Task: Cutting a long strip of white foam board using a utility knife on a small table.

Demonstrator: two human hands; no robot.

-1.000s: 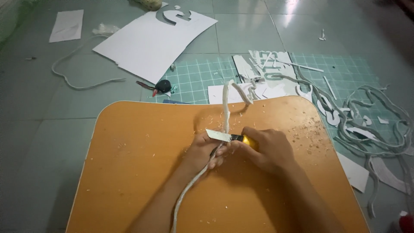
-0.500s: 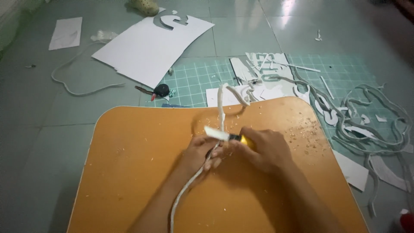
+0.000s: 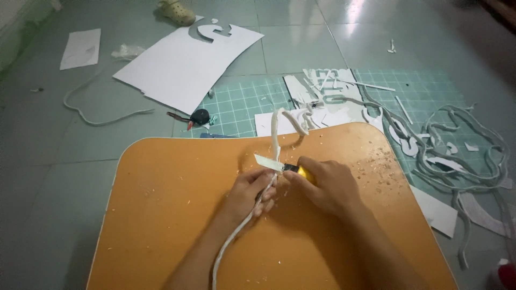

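I see no packages, labels, signs or screens here. The nearest things to them are plain white sheets: a big board [image 3: 183, 70] on the floor beyond the orange table [image 3: 172, 215], and a small paper [image 3: 80, 48] far left of that table.

Both hands meet, forearms reaching in from below
Left hand [image 3: 251, 192] curled in a pinch; right hand [image 3: 325, 185] closed in a fist-like grip, knuckles up
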